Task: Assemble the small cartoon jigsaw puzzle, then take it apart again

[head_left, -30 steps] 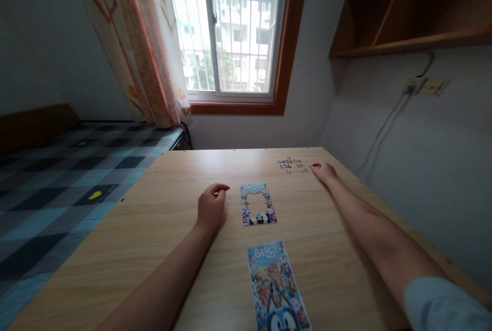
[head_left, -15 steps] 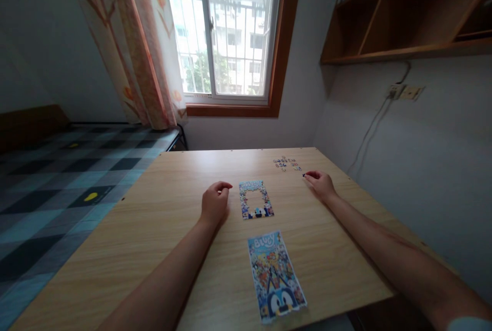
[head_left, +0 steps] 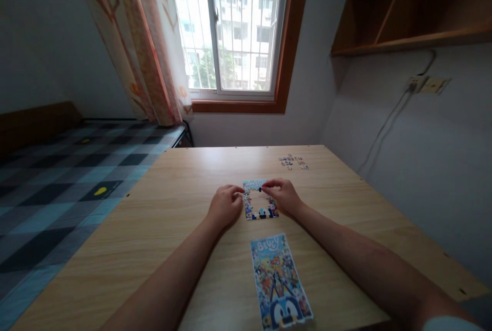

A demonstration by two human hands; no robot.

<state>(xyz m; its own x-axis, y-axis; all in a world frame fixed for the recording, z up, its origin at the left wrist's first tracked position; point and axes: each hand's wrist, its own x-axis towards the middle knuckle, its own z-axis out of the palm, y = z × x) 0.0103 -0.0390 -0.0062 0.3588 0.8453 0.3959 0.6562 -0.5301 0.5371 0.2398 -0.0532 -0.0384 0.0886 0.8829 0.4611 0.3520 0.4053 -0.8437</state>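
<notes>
A partly assembled jigsaw puzzle lies on the table, a colourful border around a bare middle. My right hand reaches over its upper right side, thumb and fingertips pinching a small dark puzzle piece near the inner top edge. At the puzzle's left edge rests my left hand, fingers loosely bent and a little apart, fingertips at the border and nothing in them. Closer to me lies a printed reference picture with a blue cartoon dog at the bottom and the title "Bluey".
Several loose puzzle pieces are scattered at the far right of the wooden table. A checked bed stands to the left. Wooden shelves hang on the right wall, above a socket with a cable.
My right hand has moved left from beside the loose pieces to the puzzle, carrying the dark piece. My left hand has come up against the puzzle's left edge. The view has shifted slightly.
</notes>
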